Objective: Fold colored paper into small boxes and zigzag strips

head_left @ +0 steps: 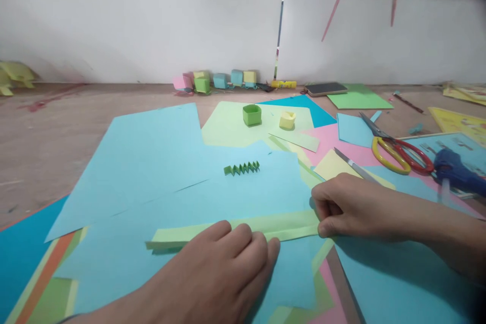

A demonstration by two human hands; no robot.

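A long light green paper strip (170,237) with a lengthwise fold lies across light blue paper (246,197). My right hand (345,207) pinches its right end between thumb and curled fingers. Near the strip's middle, my left hand (228,268) is closed over it and bears down, with its fingertips mostly hidden below the knuckles. Beyond the hands sits a small dark green accordion-folded paper (242,168). Farther back stand a green paper box (252,115) and a small pale yellow paper piece (287,120).
To the right lie scissors (395,149), a craft knife (355,164) and a blue glue gun (459,169). Along the wall are several small paper cubes (220,80), a yellow glue stick (284,84) and a dark phone-like slab (325,89). Coloured sheets overlap beneath everything.
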